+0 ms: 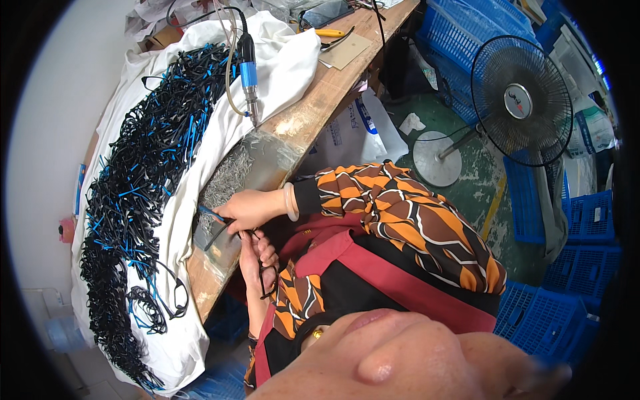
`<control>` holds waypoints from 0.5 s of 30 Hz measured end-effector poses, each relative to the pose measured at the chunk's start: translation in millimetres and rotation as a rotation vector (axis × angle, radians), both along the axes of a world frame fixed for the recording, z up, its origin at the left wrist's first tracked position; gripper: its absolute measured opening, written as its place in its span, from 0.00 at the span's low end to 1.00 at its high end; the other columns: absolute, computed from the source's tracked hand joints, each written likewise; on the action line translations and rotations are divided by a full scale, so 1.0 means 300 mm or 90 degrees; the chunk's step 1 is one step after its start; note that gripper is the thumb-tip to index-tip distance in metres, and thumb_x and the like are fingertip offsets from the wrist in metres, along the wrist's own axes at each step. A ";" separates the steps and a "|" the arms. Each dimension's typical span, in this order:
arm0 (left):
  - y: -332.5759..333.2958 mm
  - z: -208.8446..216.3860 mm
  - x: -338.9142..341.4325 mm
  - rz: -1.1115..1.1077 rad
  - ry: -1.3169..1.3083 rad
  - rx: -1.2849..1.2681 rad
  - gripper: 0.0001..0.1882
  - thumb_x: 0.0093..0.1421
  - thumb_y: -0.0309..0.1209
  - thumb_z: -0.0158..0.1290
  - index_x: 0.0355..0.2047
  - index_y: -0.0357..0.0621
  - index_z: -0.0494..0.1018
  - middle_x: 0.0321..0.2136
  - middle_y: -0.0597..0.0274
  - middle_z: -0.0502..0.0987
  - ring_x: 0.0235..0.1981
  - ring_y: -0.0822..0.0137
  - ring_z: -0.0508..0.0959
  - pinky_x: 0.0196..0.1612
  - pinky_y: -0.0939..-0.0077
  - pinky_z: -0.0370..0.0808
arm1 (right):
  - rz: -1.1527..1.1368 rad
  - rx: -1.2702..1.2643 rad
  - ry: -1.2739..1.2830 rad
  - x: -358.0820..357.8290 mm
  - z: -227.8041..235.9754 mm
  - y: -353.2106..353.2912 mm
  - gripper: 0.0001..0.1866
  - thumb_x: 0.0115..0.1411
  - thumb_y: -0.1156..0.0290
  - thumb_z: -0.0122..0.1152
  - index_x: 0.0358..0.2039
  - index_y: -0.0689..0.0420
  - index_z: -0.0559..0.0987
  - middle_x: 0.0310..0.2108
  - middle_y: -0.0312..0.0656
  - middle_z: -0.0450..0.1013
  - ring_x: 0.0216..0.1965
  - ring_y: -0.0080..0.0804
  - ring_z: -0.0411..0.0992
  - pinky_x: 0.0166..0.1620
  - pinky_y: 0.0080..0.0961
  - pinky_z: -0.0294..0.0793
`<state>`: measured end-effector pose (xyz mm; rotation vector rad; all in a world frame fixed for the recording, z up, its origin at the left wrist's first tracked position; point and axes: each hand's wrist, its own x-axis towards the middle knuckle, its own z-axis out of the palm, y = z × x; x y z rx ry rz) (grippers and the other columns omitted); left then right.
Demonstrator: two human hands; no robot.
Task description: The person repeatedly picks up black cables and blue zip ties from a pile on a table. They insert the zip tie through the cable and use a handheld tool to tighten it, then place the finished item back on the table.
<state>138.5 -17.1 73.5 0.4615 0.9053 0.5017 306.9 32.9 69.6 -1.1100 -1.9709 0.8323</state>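
My right hand (pixel 254 210), with a bangle on its wrist, is closed on black and blue eyeglass arms (pixel 215 215) that stick out past the fingers toward the table. Just below it, my left hand (pixel 256 261) has its fingers curled around a black eyeglass frame (pixel 269 285), whose rim hangs beside the palm. Both hands nearly touch at the table's near edge, over a metal-like plate (pixel 267 160). A heap of slim silver pieces (pixel 228 179) lies on that plate beside the right hand. Where the two hands meet, the fingers hide part of the glasses.
A long heap of black and blue eyeglass frames (pixel 153 153) lies on white cloth (pixel 280 63) along the wooden table (pixel 300 127). A blue electric screwdriver (pixel 249 75) hangs over the plate. To the right stand a fan (pixel 518 101) and blue crates (pixel 547 313).
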 end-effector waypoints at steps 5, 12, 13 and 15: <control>-0.017 0.000 0.002 -0.008 0.061 0.043 0.24 0.71 0.57 0.42 0.36 0.49 0.68 0.17 0.75 0.61 0.11 0.80 0.56 0.13 0.85 0.52 | -0.023 -0.015 -0.030 -0.007 0.009 -0.004 0.20 0.57 0.59 0.66 0.46 0.55 0.75 0.27 0.51 0.78 0.32 0.56 0.78 0.35 0.48 0.74; -0.003 -0.024 -0.002 -0.011 0.007 0.032 0.25 0.71 0.58 0.42 0.36 0.49 0.68 0.17 0.74 0.62 0.11 0.79 0.57 0.13 0.85 0.54 | -0.021 0.016 -0.042 -0.006 -0.001 -0.028 0.21 0.60 0.57 0.63 0.48 0.56 0.74 0.26 0.53 0.78 0.31 0.57 0.77 0.35 0.49 0.74; -0.001 -0.022 -0.005 -0.011 -0.008 0.026 0.25 0.71 0.58 0.42 0.36 0.49 0.68 0.17 0.74 0.62 0.11 0.79 0.57 0.13 0.85 0.55 | -0.024 0.026 -0.040 -0.003 0.003 -0.034 0.20 0.61 0.56 0.62 0.47 0.56 0.74 0.26 0.53 0.77 0.31 0.57 0.77 0.35 0.49 0.74; -0.001 -0.009 -0.013 -0.016 -0.054 -0.001 0.25 0.71 0.58 0.42 0.37 0.48 0.68 0.18 0.73 0.62 0.12 0.79 0.58 0.13 0.86 0.56 | -0.026 0.017 -0.039 0.008 0.019 -0.049 0.20 0.63 0.54 0.60 0.45 0.57 0.75 0.27 0.52 0.78 0.32 0.57 0.77 0.35 0.48 0.74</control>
